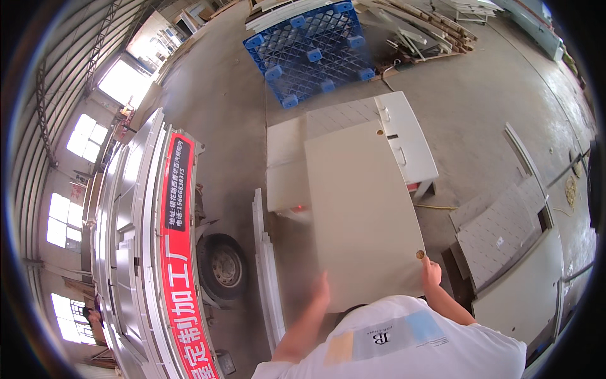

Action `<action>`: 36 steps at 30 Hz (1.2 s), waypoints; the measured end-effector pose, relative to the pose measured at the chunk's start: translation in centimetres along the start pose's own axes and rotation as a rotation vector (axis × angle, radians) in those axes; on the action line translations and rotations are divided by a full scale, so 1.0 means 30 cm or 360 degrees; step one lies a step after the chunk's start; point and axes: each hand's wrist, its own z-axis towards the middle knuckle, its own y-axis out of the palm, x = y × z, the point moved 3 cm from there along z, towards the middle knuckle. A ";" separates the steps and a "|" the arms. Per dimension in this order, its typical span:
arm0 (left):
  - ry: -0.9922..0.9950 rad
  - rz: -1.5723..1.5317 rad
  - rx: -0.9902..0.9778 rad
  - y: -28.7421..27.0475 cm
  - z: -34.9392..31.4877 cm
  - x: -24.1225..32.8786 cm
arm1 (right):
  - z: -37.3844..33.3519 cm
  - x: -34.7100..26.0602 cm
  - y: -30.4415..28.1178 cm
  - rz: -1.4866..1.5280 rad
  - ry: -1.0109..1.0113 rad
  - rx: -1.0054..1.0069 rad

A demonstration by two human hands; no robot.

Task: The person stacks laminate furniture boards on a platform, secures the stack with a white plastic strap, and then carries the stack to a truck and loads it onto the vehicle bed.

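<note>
A large beige board [366,208] with round holes near its right edge slants in front of my body, its near end close to my white shirt. My right hand [431,273] is closed on the board's right edge, beside the lower hole. At the opposite edge, my left hand [320,290] overlaps the board, but motion smears its fingers and their grip cannot be made out. Beyond and partly behind the board is a white cabinet [413,151] with metal handles; the board hides part of it. Pale panels [284,183] show left of the board.
Left, a truck [180,252] with a red banner carries long panels; its wheel [224,268] faces me. Long white strips [268,271] lie between truck and board. A blue pallet [312,54] stands ahead, scrap boards [429,31] beyond. More panels [505,234] lie at right.
</note>
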 end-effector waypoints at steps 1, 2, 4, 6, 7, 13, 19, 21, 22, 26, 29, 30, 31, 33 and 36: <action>0.0141 -0.0031 0.0127 -0.006 0.061 0.004 | 0.015 -0.018 0.039 0.0000 0.0034 0.0002; 0.0286 -0.0057 0.0251 -0.020 0.117 0.007 | 0.042 -0.047 0.086 0.0087 0.0030 -0.0046; 0.0125 0.0170 0.0040 -0.035 0.162 0.165 | 0.098 -0.077 0.156 0.0233 0.0048 -0.0080; 0.0036 0.0301 -0.0087 -0.050 0.199 0.330 | 0.138 -0.139 0.204 0.0156 0.0009 -0.0148; 0.0041 0.0348 -0.0116 -0.058 0.238 0.402 | 0.163 -0.162 0.233 0.0134 -0.0008 -0.0178; 0.0429 0.0686 0.0081 -0.063 0.511 0.339 | 0.229 -0.318 0.276 -0.0427 -0.0171 -0.0212; 0.0807 0.1241 -0.0068 -0.060 0.558 0.355 | 0.342 -0.408 0.209 -0.1065 -0.0195 -0.0500; 0.0628 0.1320 -0.0334 -0.062 0.510 0.349 | 0.406 -0.375 0.232 -0.0816 -0.0168 -0.0429; 0.0490 0.1285 -0.0546 -0.070 0.463 0.361 | 0.434 -0.350 0.268 -0.0687 -0.0213 -0.0382; 0.0522 0.1218 -0.0632 -0.064 0.427 0.254 | 0.599 -0.128 0.468 -0.0071 -0.0313 -0.0449; 0.0248 0.1465 -0.0592 -0.058 0.443 0.162 | 0.494 -0.257 0.445 -0.0065 -0.0319 -0.0392; 0.0280 0.1480 -0.0606 -0.057 0.448 0.156 | 0.489 -0.268 0.447 -0.0097 -0.0305 -0.0348; 0.0310 0.1493 -0.0620 -0.059 0.454 0.150 | 0.486 -0.272 0.448 -0.0129 -0.0292 -0.0305; 0.0362 0.1506 -0.0629 -0.057 0.465 0.128 | 0.481 -0.243 0.450 -0.0158 -0.0284 -0.0216; 0.0393 0.1461 -0.0607 -0.044 0.471 0.095 | 0.503 -0.207 0.475 -0.0136 -0.0309 -0.0132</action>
